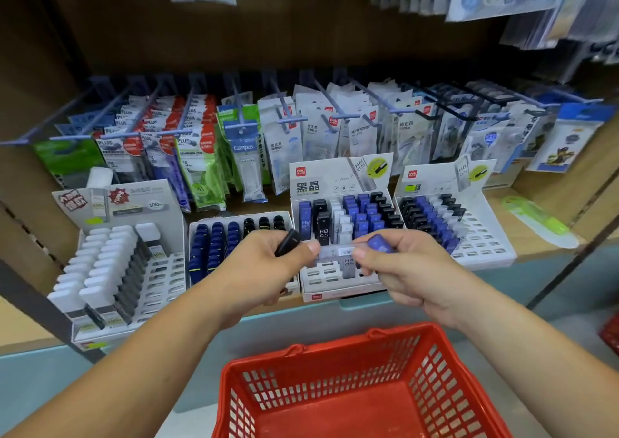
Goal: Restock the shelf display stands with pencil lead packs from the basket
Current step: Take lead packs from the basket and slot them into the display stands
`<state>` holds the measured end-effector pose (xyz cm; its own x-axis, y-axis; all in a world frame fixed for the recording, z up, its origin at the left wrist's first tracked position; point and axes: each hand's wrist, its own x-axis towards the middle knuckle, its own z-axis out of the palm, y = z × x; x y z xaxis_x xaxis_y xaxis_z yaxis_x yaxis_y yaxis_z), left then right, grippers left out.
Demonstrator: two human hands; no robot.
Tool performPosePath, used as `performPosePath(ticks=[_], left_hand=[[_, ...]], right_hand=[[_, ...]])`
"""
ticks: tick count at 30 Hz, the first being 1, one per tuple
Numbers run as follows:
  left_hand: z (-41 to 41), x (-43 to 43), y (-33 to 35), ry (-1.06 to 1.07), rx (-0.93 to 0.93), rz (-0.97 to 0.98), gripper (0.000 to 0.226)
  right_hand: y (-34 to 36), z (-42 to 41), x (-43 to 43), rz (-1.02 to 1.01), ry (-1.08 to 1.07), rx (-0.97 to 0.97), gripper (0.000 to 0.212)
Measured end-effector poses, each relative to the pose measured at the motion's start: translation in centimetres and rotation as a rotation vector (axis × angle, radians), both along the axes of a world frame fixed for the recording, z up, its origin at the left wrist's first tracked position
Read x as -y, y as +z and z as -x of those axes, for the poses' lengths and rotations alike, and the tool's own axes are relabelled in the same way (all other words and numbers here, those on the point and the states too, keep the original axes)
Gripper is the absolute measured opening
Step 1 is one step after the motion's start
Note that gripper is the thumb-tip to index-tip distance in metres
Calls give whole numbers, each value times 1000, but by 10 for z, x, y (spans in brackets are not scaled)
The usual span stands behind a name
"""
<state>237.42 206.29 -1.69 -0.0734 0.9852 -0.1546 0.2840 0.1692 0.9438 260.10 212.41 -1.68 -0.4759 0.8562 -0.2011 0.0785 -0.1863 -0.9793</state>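
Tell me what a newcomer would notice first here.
Mid-frame, the left hand grips a black-capped lead pack and the right hand pinches a blue-capped lead pack, right in front of the middle display stand. Below them, a bright red basket fills the bottom edge. Behind, rows of hanging packets crowd the back of the shelf.

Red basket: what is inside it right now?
The visible floor of the red basket is bare red plastic; nothing lies on it. Its near end runs off the bottom of the picture, so anything lying there cannot be seen.
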Motion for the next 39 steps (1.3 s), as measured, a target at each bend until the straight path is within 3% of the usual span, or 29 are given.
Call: performPosePath(ticks=[2, 7, 13, 16, 19, 23, 26, 28, 33, 39], left_hand=[[1, 2, -1, -50, -35, 19, 38], [1, 3, -4, -101, -95, 50, 41], [1, -2, -2, 32, 157, -6, 42], [3, -5, -1, 155, 286, -22, 25], [7, -8, -2, 218, 284, -33, 8], [7, -8, -3, 221, 229, -107, 16], [3, -8, -1, 265, 40, -227, 13], [1, -12, -3, 256, -142, -311, 11], [-12, -26, -17, 111, -488, -333, 11], [-17, -35, -16, 22, -639, -378, 9]], right_hand=[[-1, 0, -2, 25, -48, -84, 18], [-6, 6, -4, -7, -134, -54, 15], [-6, 8, -6, -31, -139, -11, 9], [-6, 8, -3, -72, -68, 120, 10], [-7, 8, 1, -29, 6, 59, 19], [-13, 10, 2, -8, -7, 93, 17], [-15, 9, 3, -49, -17, 207, 14], [-19, 6, 1, -70, -64, 265, 28], [-24, -4, -5, 105, -117, 144, 39], [-24, -15, -9, 134, -117, 96, 43]])
